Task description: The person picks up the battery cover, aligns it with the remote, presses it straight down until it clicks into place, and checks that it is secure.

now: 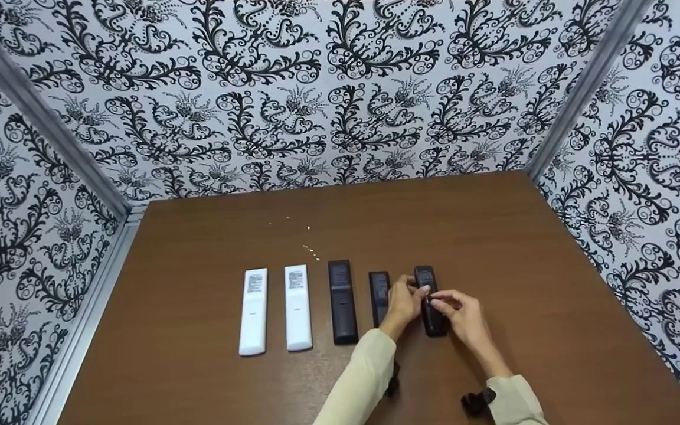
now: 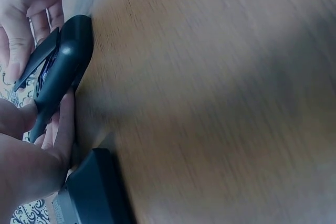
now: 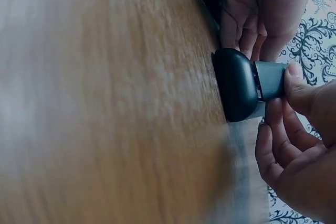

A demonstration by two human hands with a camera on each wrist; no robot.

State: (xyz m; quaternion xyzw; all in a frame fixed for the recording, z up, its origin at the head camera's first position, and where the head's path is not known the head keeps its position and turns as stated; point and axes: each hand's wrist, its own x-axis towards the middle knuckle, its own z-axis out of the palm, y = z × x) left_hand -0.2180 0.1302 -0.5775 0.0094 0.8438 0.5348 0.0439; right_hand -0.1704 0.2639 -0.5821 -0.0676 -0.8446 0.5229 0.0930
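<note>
A black remote control point(image 1: 433, 324) lies back side up at the right end of a row of remotes. My left hand point(image 1: 405, 302) grips it by its sides near the upper half. With thumb and fingers, my right hand point(image 1: 464, 317) pinches its battery cover point(image 3: 272, 80). In the left wrist view the cover point(image 2: 39, 59) stands tilted away from the remote's body point(image 2: 62, 69), one end still close against it, with a gap over the battery compartment. Just left of my left hand is a shorter black remote point(image 1: 379, 289), partly hidden by that hand.
Further left lie a long dark remote point(image 1: 343, 307) and two white remotes point(image 1: 298, 321), all back side up. Small pale flecks point(image 1: 311, 252) dot the brown table point(image 1: 198, 236) behind them. Patterned panels point(image 1: 328, 118) enclose the table at the back and sides.
</note>
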